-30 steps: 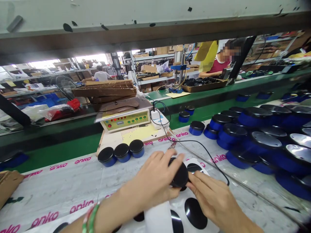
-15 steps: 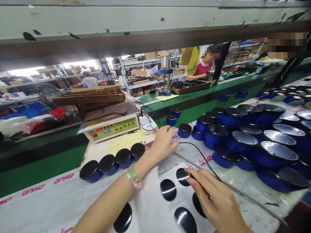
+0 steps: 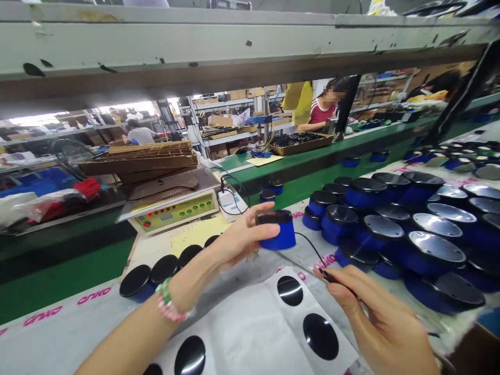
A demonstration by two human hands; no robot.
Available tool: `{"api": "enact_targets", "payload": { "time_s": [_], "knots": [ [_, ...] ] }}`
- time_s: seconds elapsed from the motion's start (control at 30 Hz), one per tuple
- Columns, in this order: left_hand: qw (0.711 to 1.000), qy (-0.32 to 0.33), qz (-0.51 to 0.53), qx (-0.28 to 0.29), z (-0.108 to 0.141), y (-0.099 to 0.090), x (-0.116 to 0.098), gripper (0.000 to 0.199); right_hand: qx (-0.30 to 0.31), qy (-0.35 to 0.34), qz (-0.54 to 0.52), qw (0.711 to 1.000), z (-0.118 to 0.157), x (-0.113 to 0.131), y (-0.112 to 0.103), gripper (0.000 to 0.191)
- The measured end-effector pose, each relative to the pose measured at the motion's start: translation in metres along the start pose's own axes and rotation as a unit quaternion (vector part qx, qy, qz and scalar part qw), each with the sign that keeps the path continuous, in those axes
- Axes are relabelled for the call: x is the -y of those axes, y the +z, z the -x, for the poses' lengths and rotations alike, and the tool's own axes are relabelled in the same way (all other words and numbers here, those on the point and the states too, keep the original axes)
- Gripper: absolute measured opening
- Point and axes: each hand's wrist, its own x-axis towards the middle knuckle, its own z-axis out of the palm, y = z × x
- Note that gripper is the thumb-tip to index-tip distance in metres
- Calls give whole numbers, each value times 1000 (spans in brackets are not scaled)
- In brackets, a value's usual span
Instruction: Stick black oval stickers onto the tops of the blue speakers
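My left hand holds a round blue case with a black top, thumb and fingers around its left side, raised above the bench. Pinched in my right hand is a thin black piece, seen edge-on; its kind is not clear. Beneath the hands lies a white sheet bearing shiny black round stickers. A thin metal rod lies behind the sheet and runs under my right hand.
Stacked blue cases with black tops fill the right side. A row of similar cases stands left, before a control box with lit buttons. A green conveyor runs behind. A shelf beam crosses overhead. Co-workers sit beyond.
My left hand has taken hold of a blue case and brought it up off the bench. The right hand has moved away from the sticker sheet. The view has shifted slightly.
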Motion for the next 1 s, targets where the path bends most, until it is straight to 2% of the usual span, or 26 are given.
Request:
{"api": "enact_targets", "payload": {
  "time_s": [0.1,0.2,0.37,0.5,0.6,0.7,0.8,0.9,1.0],
  "knots": [
    [982,-57,177,-23,48,-1,-6,50,24,-23,-57,998,-14,16,13,14],
    [948,-100,299,-44,77,-1,-1,46,63,-25,-115,991,-23,33,28,12],
    [938,-73,325,-91,100,-10,12,43,88,-41,-141,985,-27,52,44,11],
    [935,-42,346,-60,106,-15,14,43,93,-57,-131,985,-32,61,46,13],
    [938,-39,340,-49,107,-13,12,44,106,-67,-123,984,-35,66,46,16],
    [942,-45,323,-84,109,-10,10,38,106,-75,-110,985,-37,69,46,15],
    [951,-53,284,-113,112,-8,12,47,104,-86,-94,986,-38,69,45,14],
    [974,-21,182,-133,114,-9,17,61,113,-99,-58,987,-38,69,44,14],
    [985,63,14,-157,116,-9,19,67,110,-128,7,986,-37,72,43,15]
  ]
}}
